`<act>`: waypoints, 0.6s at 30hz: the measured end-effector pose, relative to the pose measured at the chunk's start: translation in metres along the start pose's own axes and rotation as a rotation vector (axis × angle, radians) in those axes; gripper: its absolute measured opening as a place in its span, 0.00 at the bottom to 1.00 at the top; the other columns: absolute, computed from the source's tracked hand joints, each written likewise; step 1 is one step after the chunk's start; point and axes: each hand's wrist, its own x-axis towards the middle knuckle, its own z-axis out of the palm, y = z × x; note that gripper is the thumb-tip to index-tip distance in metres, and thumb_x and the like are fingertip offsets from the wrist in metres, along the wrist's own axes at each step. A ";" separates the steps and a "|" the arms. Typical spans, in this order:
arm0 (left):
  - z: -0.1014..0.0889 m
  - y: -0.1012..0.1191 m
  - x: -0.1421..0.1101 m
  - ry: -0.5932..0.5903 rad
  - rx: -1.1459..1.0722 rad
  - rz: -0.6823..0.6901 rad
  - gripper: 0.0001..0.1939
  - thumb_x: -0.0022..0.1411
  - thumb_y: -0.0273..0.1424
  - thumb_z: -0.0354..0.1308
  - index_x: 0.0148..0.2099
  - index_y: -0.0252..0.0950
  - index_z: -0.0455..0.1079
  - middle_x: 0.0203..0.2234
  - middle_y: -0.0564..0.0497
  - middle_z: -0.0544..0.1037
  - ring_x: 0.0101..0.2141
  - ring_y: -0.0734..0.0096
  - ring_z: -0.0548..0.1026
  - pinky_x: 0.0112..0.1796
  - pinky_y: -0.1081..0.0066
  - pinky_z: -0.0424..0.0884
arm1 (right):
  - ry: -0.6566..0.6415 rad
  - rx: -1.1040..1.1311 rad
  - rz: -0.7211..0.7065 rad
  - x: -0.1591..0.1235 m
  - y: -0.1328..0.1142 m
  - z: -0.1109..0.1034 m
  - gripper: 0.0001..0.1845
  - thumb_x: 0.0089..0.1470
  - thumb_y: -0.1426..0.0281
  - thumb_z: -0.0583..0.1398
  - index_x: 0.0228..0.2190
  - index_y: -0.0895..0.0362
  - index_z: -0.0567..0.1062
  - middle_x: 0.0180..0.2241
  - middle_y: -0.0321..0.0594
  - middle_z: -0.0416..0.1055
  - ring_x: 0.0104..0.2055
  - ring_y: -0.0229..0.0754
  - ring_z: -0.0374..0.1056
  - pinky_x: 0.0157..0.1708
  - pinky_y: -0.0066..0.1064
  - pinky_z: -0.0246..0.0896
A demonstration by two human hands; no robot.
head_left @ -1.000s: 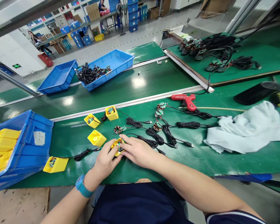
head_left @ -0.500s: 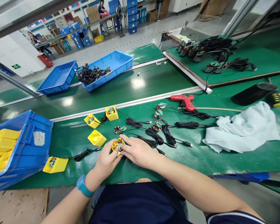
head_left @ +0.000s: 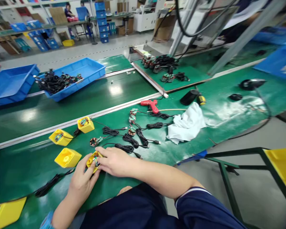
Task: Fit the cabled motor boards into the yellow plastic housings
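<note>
No text or label is legible anywhere here.

Two hands (head_left: 115, 163), five yellow housings (head_left: 68, 157)

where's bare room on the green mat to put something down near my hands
Bare green mat lies between the white crumpled cloth and the right hand, below the black coiled cables. Another patch lies right of the cloth. Crowded: around the yellow plastic housing and the copper motor coils.

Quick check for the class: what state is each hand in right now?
Left hand: closed, holding the yellow plastic housing.
Right hand: closed, holding the same housing from the other side.
</note>
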 end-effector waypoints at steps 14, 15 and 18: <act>0.003 -0.006 0.000 -0.005 0.042 0.036 0.12 0.68 0.25 0.62 0.53 0.32 0.70 0.54 0.31 0.73 0.51 0.50 0.78 0.46 0.54 0.81 | -0.019 -0.039 0.021 0.002 0.002 0.003 0.20 0.73 0.57 0.52 0.46 0.57 0.77 0.63 0.51 0.66 0.41 0.44 0.75 0.41 0.37 0.72; 0.003 -0.006 0.001 -0.005 0.039 0.041 0.12 0.68 0.25 0.63 0.53 0.32 0.70 0.54 0.30 0.73 0.51 0.50 0.78 0.46 0.54 0.81 | -0.017 -0.036 0.024 0.002 0.002 0.003 0.19 0.73 0.56 0.52 0.47 0.56 0.77 0.64 0.51 0.66 0.40 0.44 0.75 0.41 0.37 0.72; 0.003 -0.005 0.002 0.000 0.035 0.048 0.12 0.68 0.25 0.63 0.53 0.32 0.69 0.54 0.31 0.73 0.51 0.50 0.78 0.46 0.54 0.81 | -0.022 -0.029 0.034 0.001 0.003 0.003 0.19 0.73 0.56 0.52 0.47 0.56 0.76 0.64 0.50 0.65 0.38 0.42 0.76 0.38 0.36 0.71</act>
